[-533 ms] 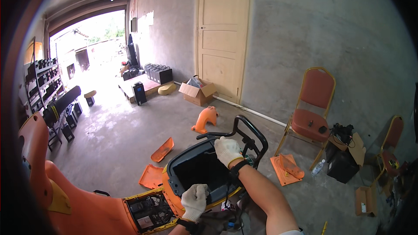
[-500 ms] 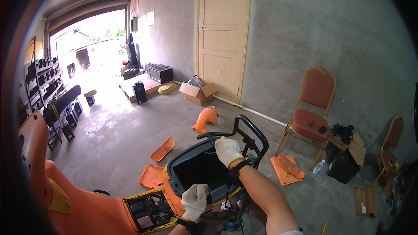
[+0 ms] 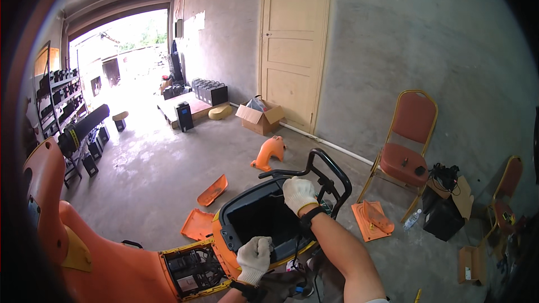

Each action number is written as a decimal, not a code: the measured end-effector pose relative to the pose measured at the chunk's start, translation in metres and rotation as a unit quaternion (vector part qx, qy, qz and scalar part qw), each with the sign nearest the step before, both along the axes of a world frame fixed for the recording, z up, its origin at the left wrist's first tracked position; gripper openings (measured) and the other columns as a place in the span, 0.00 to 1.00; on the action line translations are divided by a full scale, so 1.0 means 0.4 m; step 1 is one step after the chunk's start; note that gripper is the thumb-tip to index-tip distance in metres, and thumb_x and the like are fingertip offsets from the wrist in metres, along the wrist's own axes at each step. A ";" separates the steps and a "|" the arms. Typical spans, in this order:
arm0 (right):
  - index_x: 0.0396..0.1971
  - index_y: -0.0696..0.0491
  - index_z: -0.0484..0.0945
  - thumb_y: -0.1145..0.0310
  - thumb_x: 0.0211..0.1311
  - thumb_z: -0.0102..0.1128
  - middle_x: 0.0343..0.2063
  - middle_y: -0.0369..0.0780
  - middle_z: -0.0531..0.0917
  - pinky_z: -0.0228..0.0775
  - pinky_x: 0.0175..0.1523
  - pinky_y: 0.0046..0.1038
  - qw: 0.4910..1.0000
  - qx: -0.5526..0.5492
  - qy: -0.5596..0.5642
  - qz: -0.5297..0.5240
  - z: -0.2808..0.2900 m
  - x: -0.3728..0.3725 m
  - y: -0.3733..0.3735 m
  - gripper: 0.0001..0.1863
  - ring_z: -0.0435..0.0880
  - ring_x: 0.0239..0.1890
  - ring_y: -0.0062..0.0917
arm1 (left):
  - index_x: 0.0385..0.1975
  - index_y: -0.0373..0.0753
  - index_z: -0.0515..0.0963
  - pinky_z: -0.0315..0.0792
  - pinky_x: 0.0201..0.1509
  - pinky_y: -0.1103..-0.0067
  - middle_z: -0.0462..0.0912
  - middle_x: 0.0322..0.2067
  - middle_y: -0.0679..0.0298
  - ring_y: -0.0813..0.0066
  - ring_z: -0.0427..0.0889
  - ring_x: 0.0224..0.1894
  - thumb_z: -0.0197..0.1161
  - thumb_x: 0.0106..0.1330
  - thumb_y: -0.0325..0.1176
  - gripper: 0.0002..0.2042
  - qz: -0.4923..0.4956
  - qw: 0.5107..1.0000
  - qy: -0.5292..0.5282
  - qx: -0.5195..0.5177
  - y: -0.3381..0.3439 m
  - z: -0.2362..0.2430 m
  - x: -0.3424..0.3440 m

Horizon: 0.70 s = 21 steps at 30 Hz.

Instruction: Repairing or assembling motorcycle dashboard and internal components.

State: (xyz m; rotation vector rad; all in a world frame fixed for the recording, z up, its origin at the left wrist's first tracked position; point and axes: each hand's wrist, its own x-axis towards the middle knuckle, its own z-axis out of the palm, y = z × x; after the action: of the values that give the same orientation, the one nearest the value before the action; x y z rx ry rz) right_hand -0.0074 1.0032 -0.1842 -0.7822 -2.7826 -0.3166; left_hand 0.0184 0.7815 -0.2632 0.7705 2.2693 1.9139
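Note:
An orange scooter (image 3: 112, 266) stands before me with its seat off, and its dark open storage bucket (image 3: 258, 219) lies below my hands. My right hand (image 3: 299, 193), in a white knitted glove, is closed at the bucket's far right rim, beside the black grab rail (image 3: 339, 177). A thin dark piece seems to stick out from its fingers; what it is I cannot make out. My left hand (image 3: 255, 255), gloved too, is curled at the near rim; its fingertips and anything in them are hidden. Left of it is an uncovered battery compartment (image 3: 193, 272) with wiring.
Orange body panels (image 3: 212, 189) lie on the floor left of and beyond the scooter, and others (image 3: 371, 221) to the right. A red chair (image 3: 407, 160), a water bottle (image 3: 412, 220) and a black box (image 3: 443, 213) stand right. An open carton (image 3: 261, 118) sits by the door.
The whole view has shifted slightly, so the room appears a little farther right. Both hands keep their places at the bucket's rim, with no clear change in grip.

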 end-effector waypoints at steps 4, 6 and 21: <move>0.36 0.51 0.87 0.66 0.60 0.64 0.39 0.44 0.87 0.84 0.42 0.37 0.999 -0.016 -0.037 0.016 0.006 0.002 0.003 0.08 0.90 0.39 0.38 | 0.32 0.34 0.86 0.80 0.35 0.78 0.86 0.22 0.59 0.71 0.88 0.26 0.55 0.69 0.36 0.15 0.005 1.000 -0.012 0.001 0.003 -0.004 -0.001; 0.34 0.49 0.89 0.68 0.59 0.63 0.33 0.41 0.88 0.82 0.38 0.34 0.999 0.023 0.034 0.030 -0.003 0.008 0.003 0.07 0.90 0.37 0.35 | 0.32 0.34 0.86 0.80 0.36 0.78 0.86 0.22 0.59 0.71 0.88 0.27 0.56 0.69 0.36 0.15 0.007 1.000 -0.012 -0.007 0.002 -0.005 -0.004; 0.34 0.51 0.88 0.68 0.58 0.63 0.37 0.44 0.88 0.84 0.39 0.39 0.999 -0.001 0.023 0.029 -0.003 0.010 0.005 0.07 0.90 0.38 0.39 | 0.33 0.37 0.87 0.80 0.37 0.76 0.87 0.24 0.56 0.65 0.88 0.28 0.57 0.68 0.38 0.14 0.010 1.000 0.009 -0.017 -0.001 -0.009 -0.003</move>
State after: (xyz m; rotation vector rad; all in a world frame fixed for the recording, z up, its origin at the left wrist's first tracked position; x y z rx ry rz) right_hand -0.0036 1.0051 -0.1854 -0.6982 -2.7562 -0.2822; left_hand 0.0171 0.7812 -0.2668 0.7667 2.3229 1.8798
